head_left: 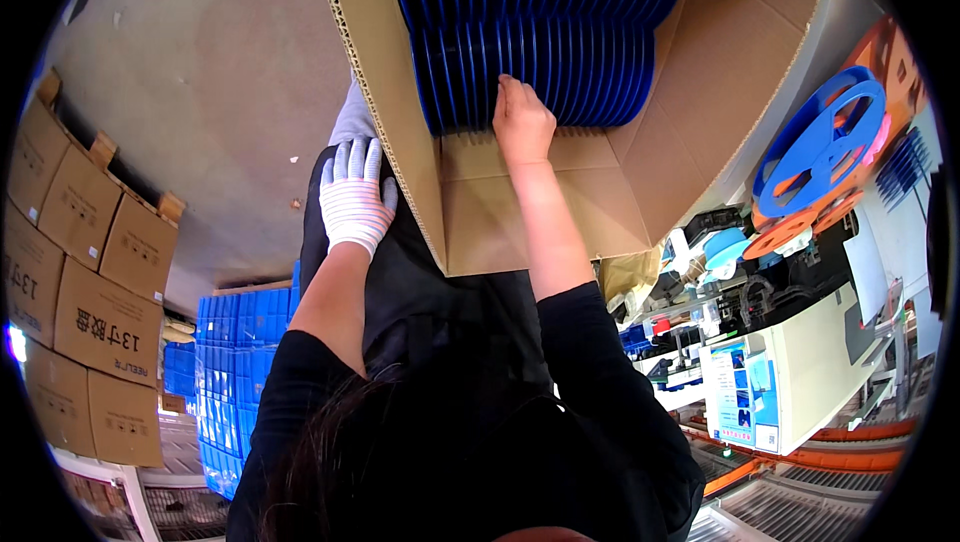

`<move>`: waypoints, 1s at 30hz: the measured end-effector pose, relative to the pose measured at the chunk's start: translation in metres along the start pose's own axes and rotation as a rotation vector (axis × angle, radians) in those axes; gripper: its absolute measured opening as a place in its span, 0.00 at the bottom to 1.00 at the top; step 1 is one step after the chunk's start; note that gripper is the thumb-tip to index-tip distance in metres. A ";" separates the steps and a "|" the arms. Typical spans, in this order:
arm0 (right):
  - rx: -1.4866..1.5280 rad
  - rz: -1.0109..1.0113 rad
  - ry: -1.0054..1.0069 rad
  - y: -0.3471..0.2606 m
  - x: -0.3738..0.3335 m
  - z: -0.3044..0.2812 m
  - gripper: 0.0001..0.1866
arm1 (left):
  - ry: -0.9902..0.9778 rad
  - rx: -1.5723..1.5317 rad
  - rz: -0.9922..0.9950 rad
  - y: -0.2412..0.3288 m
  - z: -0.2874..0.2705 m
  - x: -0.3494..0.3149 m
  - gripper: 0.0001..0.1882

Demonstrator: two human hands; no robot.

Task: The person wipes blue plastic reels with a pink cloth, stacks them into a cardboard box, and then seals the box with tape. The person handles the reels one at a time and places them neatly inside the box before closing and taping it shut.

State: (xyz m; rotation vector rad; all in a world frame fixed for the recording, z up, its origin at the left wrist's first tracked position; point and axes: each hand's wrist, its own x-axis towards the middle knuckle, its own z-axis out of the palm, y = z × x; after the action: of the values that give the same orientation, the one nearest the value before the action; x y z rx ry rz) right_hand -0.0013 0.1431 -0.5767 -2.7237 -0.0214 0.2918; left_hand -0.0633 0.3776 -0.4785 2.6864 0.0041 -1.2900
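I noted blue reels (545, 62) rowed inside the cardboard box (475, 207). My bare right hand (523, 127) bunched at their edges, its grip undeterminable; my gloved left hand (357, 200) lay flat, empty, fingers extended.

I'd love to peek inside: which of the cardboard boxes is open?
The big box at the top, holding rows of blue discs, with the right hand inside; the stacked boxes on the left look closed.
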 end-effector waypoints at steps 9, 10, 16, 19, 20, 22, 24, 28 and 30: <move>0.051 0.286 -0.395 0.001 -0.001 0.028 0.17 | -0.008 -0.001 0.005 0.001 0.000 0.001 0.33; 0.044 0.252 -0.444 0.004 0.001 0.026 0.17 | -0.009 -0.004 0.003 0.001 0.000 0.001 0.33; 0.160 0.336 -0.557 -0.020 -0.044 -0.021 0.31 | -0.035 0.042 -0.022 0.002 0.009 -0.002 0.34; 0.257 0.264 -0.366 0.004 -0.120 0.032 0.41 | -0.063 0.017 -0.006 0.002 0.000 0.005 0.35; 0.286 0.325 -0.428 -0.003 -0.111 0.023 0.40 | -0.078 0.024 -0.003 0.003 0.000 0.001 0.35; 0.336 0.450 -0.549 -0.006 -0.093 0.004 0.39 | -0.104 0.059 -0.017 0.002 -0.002 0.002 0.35; 0.314 0.422 -0.464 -0.001 -0.089 0.004 0.36 | -0.108 0.081 -0.027 0.003 0.003 0.000 0.35; 0.364 0.417 -0.294 -0.013 -0.068 0.002 0.30 | -0.098 0.060 -0.025 0.004 0.002 0.001 0.35; 0.434 0.440 -0.226 -0.022 -0.053 0.003 0.27 | -0.114 0.076 -0.033 0.005 0.001 0.000 0.36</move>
State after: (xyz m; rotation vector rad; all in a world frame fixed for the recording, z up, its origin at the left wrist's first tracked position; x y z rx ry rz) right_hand -0.0536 0.1615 -0.5602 -2.2277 0.5205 0.6450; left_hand -0.0637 0.3724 -0.4782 2.6811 -0.0139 -1.4804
